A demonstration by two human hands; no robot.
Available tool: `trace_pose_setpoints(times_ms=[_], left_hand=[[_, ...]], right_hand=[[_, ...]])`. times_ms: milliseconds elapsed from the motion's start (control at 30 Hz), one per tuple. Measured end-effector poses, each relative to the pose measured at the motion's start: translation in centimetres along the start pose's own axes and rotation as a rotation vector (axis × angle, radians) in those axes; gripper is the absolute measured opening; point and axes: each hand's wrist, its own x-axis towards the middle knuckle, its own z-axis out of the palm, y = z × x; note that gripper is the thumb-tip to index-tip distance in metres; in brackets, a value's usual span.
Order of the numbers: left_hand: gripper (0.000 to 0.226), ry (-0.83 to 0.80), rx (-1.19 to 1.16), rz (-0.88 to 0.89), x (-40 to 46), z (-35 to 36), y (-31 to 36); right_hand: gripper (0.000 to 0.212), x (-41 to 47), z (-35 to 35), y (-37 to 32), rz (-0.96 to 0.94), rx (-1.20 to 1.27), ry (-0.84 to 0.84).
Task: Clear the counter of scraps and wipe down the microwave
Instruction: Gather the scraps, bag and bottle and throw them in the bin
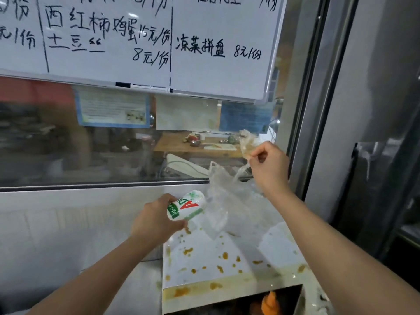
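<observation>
Stained microwave top (204,267) against window; left hand (154,221) grips bottle (187,206), right hand (270,167) pinches plastic bag (223,201).

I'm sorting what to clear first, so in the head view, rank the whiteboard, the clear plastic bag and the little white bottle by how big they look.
Largest to smallest as they appear:
1. whiteboard, though its edges are cut off
2. clear plastic bag pinched by the right hand
3. white bottle held in the left hand
</observation>
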Motion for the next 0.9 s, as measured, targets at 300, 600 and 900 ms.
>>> trace_pose_setpoints(times_ms=[300, 600, 900], left_hand=[[0.065, -0.032, 0.092, -0.046, 0.1, 2.3, -0.2], [0.064, -0.046, 0.077, -0.044, 1.0, 3.2, -0.6], [0.064, -0.037, -0.009, -0.032, 1.8, 3.5, -1.5]], right_hand=[[0.021, -2.0, 2.7, 6.3, 0.095, -0.369, -0.485], [0.081, -4.6, 0.6, 4.2, -0.096, -0.707, -0.838], [0.117, -5.9, -2.0, 5.5, 0.314, -0.748, -0.755]])
